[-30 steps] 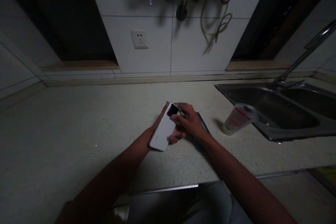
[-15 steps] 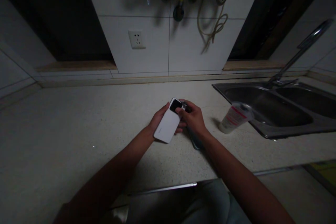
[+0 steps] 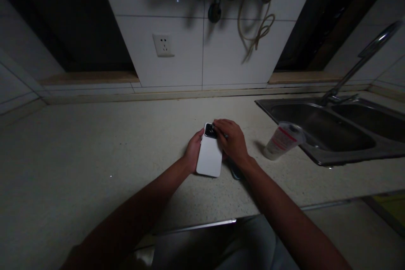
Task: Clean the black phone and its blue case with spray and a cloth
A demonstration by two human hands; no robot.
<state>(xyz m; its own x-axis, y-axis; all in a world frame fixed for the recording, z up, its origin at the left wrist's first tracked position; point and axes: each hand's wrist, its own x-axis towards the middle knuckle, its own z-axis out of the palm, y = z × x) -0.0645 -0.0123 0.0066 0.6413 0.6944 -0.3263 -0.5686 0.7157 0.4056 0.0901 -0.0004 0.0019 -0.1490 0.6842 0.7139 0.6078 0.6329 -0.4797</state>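
Note:
A white smartphone, back side up, lies in my left hand, which is closed around its left edge. The phone's black camera block is at its far end. Over that block, my right hand is pinched, its fingertips at the camera block's right side. A small dark thing with a greenish end shows between those fingers, too small to name. Under my right wrist lies a dark, flat, rounded object on the counter, mostly hidden by the wrist and hand.
To the right, a clear plastic cup with red print leans toward the rim of a steel double sink with a tall faucet. The speckled counter meets a tiled wall with a socket. Pipes and a cord hang above.
The phone has turned more upright in view, its near end swinging right. My right hand's fingers have bunched together over the camera block, and the small greenish-ended thing now shows.

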